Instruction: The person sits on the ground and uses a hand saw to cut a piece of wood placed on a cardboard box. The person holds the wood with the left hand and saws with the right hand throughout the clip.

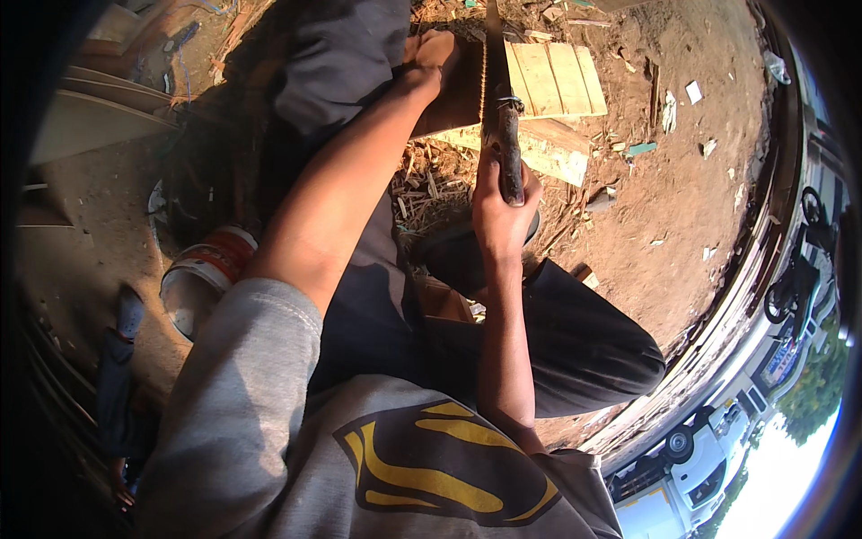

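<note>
My right hand is closed around the dark, worn handle of a hand saw. The blade points away from me, its toothed edge on the left, and lies across a wooden board. Grooves or lines run over the board's sunlit right part; the left part is in shadow. On that shaded part, left of the blade, my left hand presses with curled fingers at the board's edge; its fingertips are partly hidden. Beneath lies another pale wooden piece.
Wood chips litter the ground below the board. A red and white bucket stands left of my arm, near stacked boards. Another person's foot shows at lower left. A white truck and motorcycles are far right.
</note>
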Motion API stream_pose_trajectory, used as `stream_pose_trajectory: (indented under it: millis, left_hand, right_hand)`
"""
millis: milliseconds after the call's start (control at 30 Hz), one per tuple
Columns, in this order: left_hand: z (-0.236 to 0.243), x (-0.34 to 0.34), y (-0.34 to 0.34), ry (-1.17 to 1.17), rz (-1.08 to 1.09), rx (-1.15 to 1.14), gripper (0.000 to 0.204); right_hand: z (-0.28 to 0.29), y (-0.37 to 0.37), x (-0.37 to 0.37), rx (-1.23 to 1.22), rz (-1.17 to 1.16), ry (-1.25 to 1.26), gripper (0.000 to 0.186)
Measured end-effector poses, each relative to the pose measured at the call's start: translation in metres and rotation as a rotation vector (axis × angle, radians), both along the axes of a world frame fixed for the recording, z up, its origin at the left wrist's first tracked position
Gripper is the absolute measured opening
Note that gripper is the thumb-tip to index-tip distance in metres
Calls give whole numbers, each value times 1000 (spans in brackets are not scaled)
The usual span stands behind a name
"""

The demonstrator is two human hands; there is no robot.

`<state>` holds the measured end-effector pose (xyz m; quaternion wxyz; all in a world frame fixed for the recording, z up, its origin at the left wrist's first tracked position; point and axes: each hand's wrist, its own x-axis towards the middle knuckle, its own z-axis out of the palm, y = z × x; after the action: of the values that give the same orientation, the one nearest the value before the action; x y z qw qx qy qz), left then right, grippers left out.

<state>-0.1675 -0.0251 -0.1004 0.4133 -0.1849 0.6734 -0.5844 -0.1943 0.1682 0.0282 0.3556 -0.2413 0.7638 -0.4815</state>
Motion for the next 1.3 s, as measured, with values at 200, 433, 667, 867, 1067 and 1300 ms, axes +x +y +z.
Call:
stream_pose_trajectory:
  millis: [200, 433, 667, 867, 1067, 1300]
  left_hand:
    - [-160, 9, -37, -608, 286, -575, 26]
    - [0, 19, 11, 71, 164, -76, 23]
    - [-4, 21, -2, 192, 95, 53, 17]
    - [4, 25, -3, -74, -80, 19, 25]
    - [-21, 4, -5, -799, -295, -300, 24]
    - [-7, 8, 10, 11, 93, -17, 23]
  right_hand:
    - [19, 93, 32, 27, 154, 14, 14]
    - [4, 8, 10, 2, 38, -111, 11]
    - [24, 102, 31, 64, 100, 50, 11]
    - [6, 2, 8, -13, -16, -188, 12]
    - [11, 71, 22, 20, 51, -47, 14]
    - [17, 46, 8, 65, 74, -20, 11]
